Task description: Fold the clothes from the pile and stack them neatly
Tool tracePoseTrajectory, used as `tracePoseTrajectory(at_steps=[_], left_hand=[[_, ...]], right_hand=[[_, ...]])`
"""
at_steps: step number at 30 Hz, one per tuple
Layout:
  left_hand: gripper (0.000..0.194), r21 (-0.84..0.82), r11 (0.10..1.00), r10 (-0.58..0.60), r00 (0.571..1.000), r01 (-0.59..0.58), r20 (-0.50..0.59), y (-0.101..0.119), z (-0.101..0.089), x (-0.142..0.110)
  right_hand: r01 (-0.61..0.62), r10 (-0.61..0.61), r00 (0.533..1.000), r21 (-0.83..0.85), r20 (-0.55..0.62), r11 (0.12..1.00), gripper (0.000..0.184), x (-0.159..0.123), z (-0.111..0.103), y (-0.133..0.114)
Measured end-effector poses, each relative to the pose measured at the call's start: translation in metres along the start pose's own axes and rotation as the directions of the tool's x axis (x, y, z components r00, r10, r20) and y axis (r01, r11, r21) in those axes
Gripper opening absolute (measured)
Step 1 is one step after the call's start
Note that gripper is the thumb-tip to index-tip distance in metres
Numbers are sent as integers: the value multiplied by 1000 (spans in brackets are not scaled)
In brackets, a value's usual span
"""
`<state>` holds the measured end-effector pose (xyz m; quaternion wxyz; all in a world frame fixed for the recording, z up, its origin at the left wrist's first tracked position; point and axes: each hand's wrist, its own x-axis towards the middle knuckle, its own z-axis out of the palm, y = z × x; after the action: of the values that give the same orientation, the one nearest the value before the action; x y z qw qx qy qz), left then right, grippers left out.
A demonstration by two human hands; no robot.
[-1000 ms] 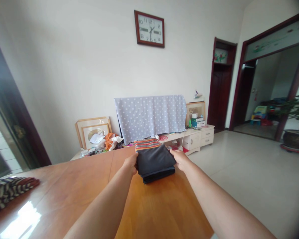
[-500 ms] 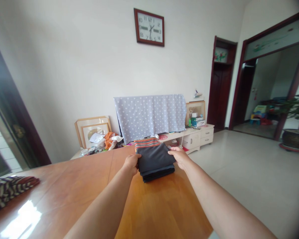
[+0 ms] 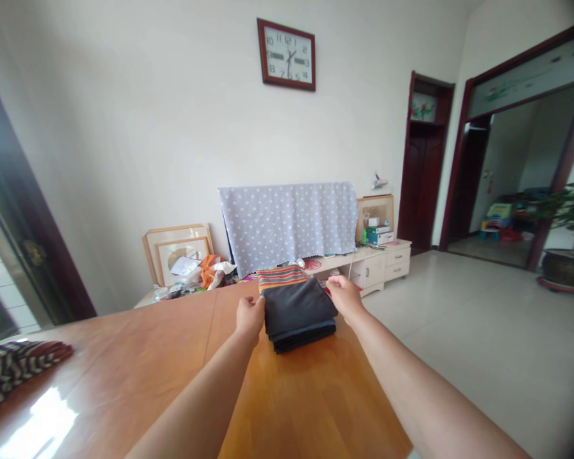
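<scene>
A stack of folded dark cloth, seemingly clothes (image 3: 299, 309), lies on the wooden table in front of me. The top piece is black or charcoal, with dark blue and black layers below. A folded striped cloth (image 3: 282, 276) in orange, red and grey shows at its far edge. My left hand (image 3: 250, 317) is at the stack's left edge, thumb close against the cloth and fingers loosely curled. On the other side, my right hand (image 3: 345, 296) hovers just off the right far corner, fingers loosely bent. Neither hand visibly grips the cloth; the undersides of the fingers are hidden.
On the table's (image 3: 162, 357) left lies a black-and-white patterned cloth (image 3: 19, 366). Beyond are a polka-dot cover (image 3: 291, 223), a white cabinet (image 3: 373, 271), picture frames (image 3: 179, 248) and cluttered items. A potted plant (image 3: 571, 264) stands on the right floor.
Both hands have eased outward from the top dark cloth, left hand to the left and right hand slightly up and away. The stack stays in place, its top lying a little flatter.
</scene>
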<state>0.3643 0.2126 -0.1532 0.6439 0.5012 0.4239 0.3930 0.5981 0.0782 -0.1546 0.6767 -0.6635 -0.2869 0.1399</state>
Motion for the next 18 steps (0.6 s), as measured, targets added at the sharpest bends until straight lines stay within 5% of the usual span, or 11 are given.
tracePoseTrajectory(at_steps=[3, 6, 9, 14, 16, 18], left_hand=[[23, 172, 936, 314, 949, -307, -15, 10, 8, -9], [16, 358, 752, 512, 833, -553, 210, 14, 22, -18], [15, 416, 710, 447, 819, -569, 358, 9, 32, -19], [17, 424, 761, 349, 861, -491, 370, 0, 32, -12], [20, 549, 663, 312, 855, -508, 415, 1, 31, -12], [31, 744, 405, 244, 847, -532, 472, 3, 30, -15]], right_hand=[[188, -173, 979, -151, 108, 970, 20, -4, 10, -19], [391, -295, 895, -272, 335, 879, 21, -9, 26, -28], [490, -267, 831, -414, 489, 767, 23, -9, 38, -24], [464, -73, 832, -617, 550, 636, 38, -2, 39, -14], [463, 29, 824, -701, 566, 542, 47, -1, 37, -13], [457, 109, 822, -761, 559, 460, 52, 1, 37, -13]])
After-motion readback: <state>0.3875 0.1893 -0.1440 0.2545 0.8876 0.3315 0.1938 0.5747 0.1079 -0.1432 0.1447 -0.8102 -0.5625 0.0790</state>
